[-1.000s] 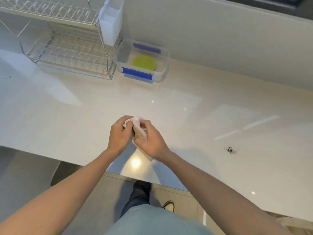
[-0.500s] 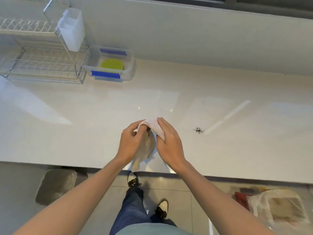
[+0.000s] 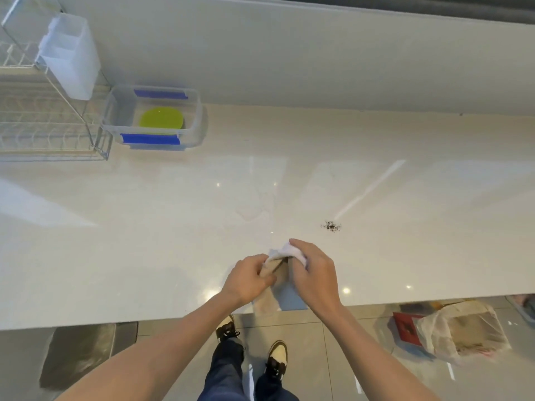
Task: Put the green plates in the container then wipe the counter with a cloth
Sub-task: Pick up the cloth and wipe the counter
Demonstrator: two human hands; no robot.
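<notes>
A green plate (image 3: pixel 161 121) lies inside the clear container (image 3: pixel 198 117) with blue clips, at the back left of the white counter (image 3: pixel 144 227). A pale cloth (image 3: pixel 272 296) hangs over the counter's front edge, held between both hands. My left hand (image 3: pixel 246 277) grips its left side and my right hand (image 3: pixel 314 273) grips its bunched top. A small patch of dark crumbs (image 3: pixel 331 226) sits on the counter just beyond and to the right of my right hand.
A wire dish rack (image 3: pixel 49 131) with a white cutlery holder (image 3: pixel 71 55) stands left of the container against the wall. A plastic bag (image 3: pixel 460 331) lies on the floor at the right. My shoes (image 3: pixel 252 342) stand below the counter edge.
Both hands have shifted right along the counter's front edge with the cloth, closer to the crumbs. The cloth has been spread out and hangs lower over the edge.
</notes>
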